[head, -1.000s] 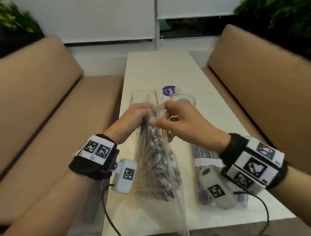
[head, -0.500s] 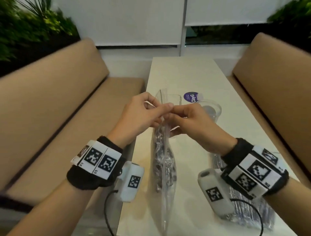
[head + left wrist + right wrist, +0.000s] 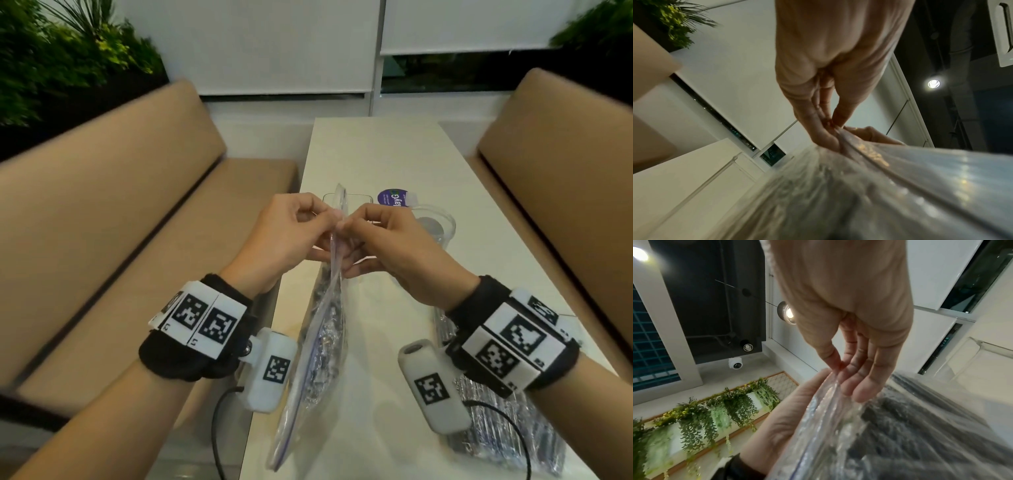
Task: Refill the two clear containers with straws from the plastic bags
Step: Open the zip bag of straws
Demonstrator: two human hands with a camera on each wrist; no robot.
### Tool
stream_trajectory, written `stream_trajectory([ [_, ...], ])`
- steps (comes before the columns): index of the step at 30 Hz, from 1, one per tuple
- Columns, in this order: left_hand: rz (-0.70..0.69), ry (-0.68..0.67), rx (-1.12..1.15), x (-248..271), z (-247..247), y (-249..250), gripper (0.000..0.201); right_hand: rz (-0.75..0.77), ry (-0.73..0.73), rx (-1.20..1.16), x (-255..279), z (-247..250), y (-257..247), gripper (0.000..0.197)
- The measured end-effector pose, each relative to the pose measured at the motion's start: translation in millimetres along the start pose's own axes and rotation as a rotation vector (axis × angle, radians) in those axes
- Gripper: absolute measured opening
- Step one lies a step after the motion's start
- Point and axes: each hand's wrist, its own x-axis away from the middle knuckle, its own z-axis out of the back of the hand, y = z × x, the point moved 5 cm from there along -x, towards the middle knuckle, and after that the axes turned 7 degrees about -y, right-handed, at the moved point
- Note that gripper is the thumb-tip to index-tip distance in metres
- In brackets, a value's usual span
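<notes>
A clear zip bag of dark wrapped straws (image 3: 322,335) hangs edge-on above the table. My left hand (image 3: 329,219) and right hand (image 3: 344,224) both pinch its top edge, fingertips almost meeting. In the left wrist view the thumb and fingers (image 3: 833,125) pinch the bag's rim (image 3: 863,155). In the right wrist view the thumb and forefinger (image 3: 838,365) pinch the rim while the other fingers lie along the bag (image 3: 879,434). A square clear container (image 3: 356,198) stands behind the bag and a round clear container (image 3: 442,226) behind my right hand. A second bag of straws (image 3: 507,428) lies under my right wrist.
The long white table (image 3: 376,154) runs away from me between two tan benches (image 3: 120,205) (image 3: 561,154). A purple round sticker (image 3: 392,198) lies beyond the containers. Wrist-camera cables hang near the front edge. Plants stand behind the left bench.
The bag has turned from broadside to edge-on and risen slightly. Both hands have come together at its top edge. The head view has shifted left.
</notes>
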Motion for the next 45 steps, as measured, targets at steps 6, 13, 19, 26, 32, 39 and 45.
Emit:
stream_trajectory([
  [6,-0.170,0.152,-0.491,2.6,-5.3,8.5,0.017,0.196,0.261,0.708,-2.3,3.4,-17.1,0.029],
  [13,-0.262,0.101,-0.701,17.7,0.5,23.3,0.017,0.239,0.307,0.733,3.7,19.3,-27.9,0.021],
  [19,-0.086,-0.031,-0.705,8.7,-20.8,13.5,0.013,0.262,0.339,0.697,-0.8,8.9,-29.3,0.025],
  [26,-0.219,-0.065,-0.840,16.9,-5.1,3.5,0.065,-0.009,0.188,0.836,-0.8,22.3,1.3,0.039],
  [32,-0.106,-0.126,-1.238,50.1,45.9,-9.9,0.069,-0.200,0.139,0.961,33.7,76.0,0.0,0.026],
  [39,-0.221,-0.150,-0.865,44.6,23.5,-5.8,0.073,0.079,0.218,0.959,29.6,51.2,0.7,0.031],
  [45,-0.131,-0.216,-0.962,42.0,20.5,-31.1,0.085,0.117,0.240,0.877,35.4,47.4,13.4,0.033],
])
